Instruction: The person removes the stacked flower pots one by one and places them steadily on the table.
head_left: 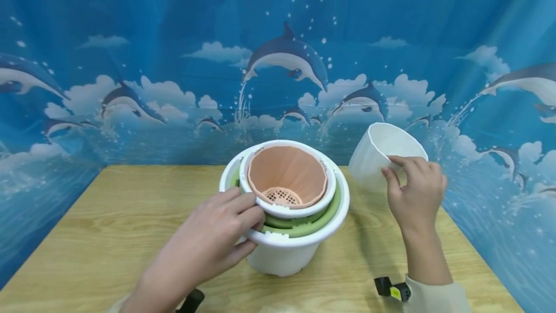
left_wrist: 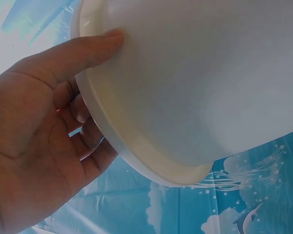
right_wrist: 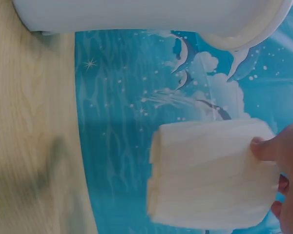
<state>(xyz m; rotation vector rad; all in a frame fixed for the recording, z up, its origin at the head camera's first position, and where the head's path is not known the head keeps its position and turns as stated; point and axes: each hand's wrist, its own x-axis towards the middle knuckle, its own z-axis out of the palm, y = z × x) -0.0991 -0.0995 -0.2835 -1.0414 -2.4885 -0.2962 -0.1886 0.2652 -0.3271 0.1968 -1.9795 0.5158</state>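
While the left hand (head_left: 226,228) grips the smooth, rounded rim of the large white pot (head_left: 282,258), inside which nest green rims (head_left: 301,229), a smaller white pot (head_left: 286,213) and a peach pot (head_left: 286,165) with a gridded base, the right hand (head_left: 417,190) pinches a thin-rimmed, faceted white pot (head_left: 366,162) just right of the large white pot.

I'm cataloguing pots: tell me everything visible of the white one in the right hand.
The white pot looks like thin plastic, with faintly ridged sides and a notched base edge. It is tilted, open mouth up, and appears clear of the table, right of the nested pots. The right hand pinches its rim, thumb on the outside.
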